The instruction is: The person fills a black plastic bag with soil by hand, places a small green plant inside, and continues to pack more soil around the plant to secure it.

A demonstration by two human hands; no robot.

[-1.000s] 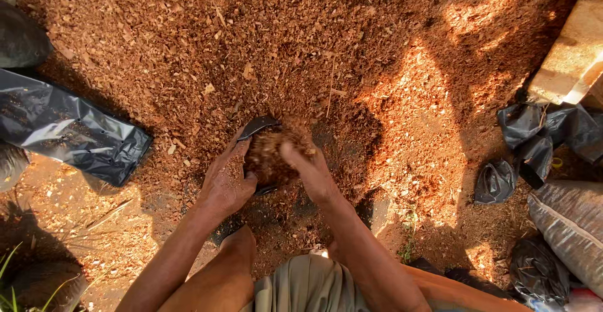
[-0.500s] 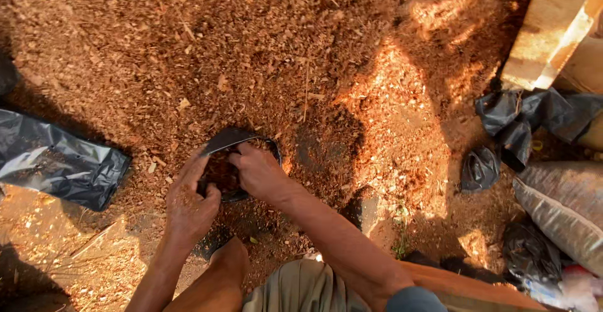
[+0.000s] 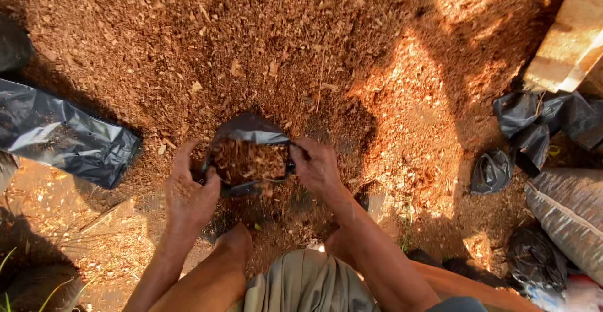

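Small black planting bag (image 3: 248, 158), filled with brown mulch, held open between the hands, left hand (image 3: 190, 193) curled at its left rim and right hand (image 3: 316, 167) pinching its right rim, upon the mulch heap (image 3: 282, 48), with flat black bags (image 3: 63, 136) left of it on sunlit ground.

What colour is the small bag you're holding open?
Black, glossy plastic bag, seen in the head view, with reddish-brown mulch inside.

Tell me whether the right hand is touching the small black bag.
Touching. The head view shows the right hand pinching the rim of the small black bag, with no gap between.
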